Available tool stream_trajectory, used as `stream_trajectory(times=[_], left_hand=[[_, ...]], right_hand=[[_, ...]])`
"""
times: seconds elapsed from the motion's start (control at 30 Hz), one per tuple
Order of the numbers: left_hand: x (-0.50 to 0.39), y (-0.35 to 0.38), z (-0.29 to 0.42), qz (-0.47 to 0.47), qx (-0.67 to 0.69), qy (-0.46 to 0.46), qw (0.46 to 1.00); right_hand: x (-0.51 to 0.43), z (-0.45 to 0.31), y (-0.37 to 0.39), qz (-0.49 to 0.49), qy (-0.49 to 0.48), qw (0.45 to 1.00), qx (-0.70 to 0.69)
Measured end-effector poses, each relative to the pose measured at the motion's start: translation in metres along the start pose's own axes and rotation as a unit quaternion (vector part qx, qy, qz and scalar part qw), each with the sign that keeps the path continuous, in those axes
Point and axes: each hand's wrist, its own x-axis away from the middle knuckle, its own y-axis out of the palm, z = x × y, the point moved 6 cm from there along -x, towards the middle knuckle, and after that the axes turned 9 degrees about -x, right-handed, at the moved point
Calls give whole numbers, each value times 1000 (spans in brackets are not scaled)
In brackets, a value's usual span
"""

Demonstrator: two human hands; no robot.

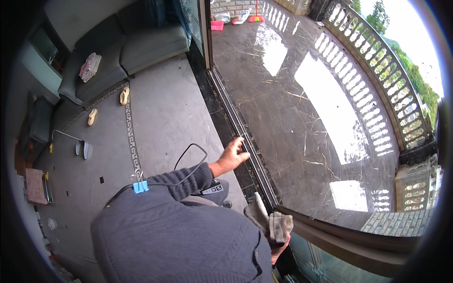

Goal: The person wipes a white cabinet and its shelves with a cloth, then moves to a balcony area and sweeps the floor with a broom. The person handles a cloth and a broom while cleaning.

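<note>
My left hand point(231, 157) reaches over the dark stone threshold point(226, 122), its fingers apart and holding nothing, close beside the metal sliding-door track point(244, 136). Near the lower end of that track, my right hand point(282, 247) holds a folded grey-brown cloth point(280, 226), partly hidden by my body. One flap of greyish cloth point(257, 212) hangs to the left of the folded part; whether both belong to one piece I cannot tell. A black cable with a blue clip point(141, 186) lies along my dark grey sleeve and shoulder.
The door frame point(347, 240) crosses the lower right. Outside are glossy tiles and a stone balustrade point(375, 67), with a red broom point(256, 18) at the far wall. Indoors are a grey sofa point(152, 42), two beige clogs point(124, 96), a long-handled dustpan point(82, 149) and a small stool point(36, 185).
</note>
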Motion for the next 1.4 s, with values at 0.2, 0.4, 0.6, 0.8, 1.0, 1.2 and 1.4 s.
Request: stream_trajectory(times=[0.2,0.4,0.6,0.8,1.0,1.2,1.4], left_hand=[[-58,-109,-45,255,-16,-22,967],[-157,-149,-83,320,-45,-59,944],[-312,-216,-96,370,-68,-62,925],[-462,-301,-72,429,-76,-7,900],[-574,-359,-53,504,-112,26,856],[-667,-407,-36,582,-182,14,792],[-796,-439,-27,610,-203,-94,760]], right_hand=[[-57,-46,128,-120,-360,752,539],[-160,-39,243,-219,-322,716,580],[-308,-18,335,-142,-118,914,361],[-379,-22,453,-319,-285,766,480],[-459,-27,554,-317,-259,777,477],[-583,-3,675,-342,128,913,183],[-734,-7,776,-292,238,906,191]])
